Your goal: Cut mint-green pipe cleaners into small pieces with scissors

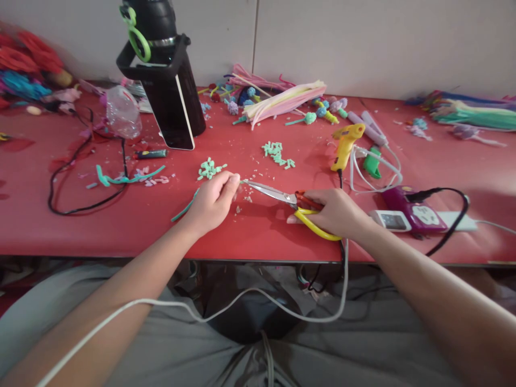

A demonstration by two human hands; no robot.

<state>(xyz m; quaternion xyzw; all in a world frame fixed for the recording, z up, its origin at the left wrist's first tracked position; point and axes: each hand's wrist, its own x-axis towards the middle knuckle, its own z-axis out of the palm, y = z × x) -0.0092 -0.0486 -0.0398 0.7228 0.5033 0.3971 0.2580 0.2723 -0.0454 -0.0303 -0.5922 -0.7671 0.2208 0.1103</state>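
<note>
My left hand (215, 201) pinches a thin green pipe cleaner (184, 210), whose tail trails out behind the hand to the lower left. A short tip of it sticks out past the thumb. The scissors (274, 193), with one yellow and one orange handle, are in my right hand (332, 212). Their blade tips point left and meet the pipe cleaner's tip, the blades nearly closed. A pile of short mint-green pieces (209, 169) lies just behind my left hand. Farther back and right is a second heap of green pieces (278, 153). Pale fluff scraps lie around the blades.
A phone (169, 107) leans on a black bottle (159, 21) at back left. A yellow glue gun (347, 145) and a purple power strip (415, 212) lie to the right. Pipe-cleaner bundles (286, 102) line the wall. A white cable (250, 290) crosses my lap.
</note>
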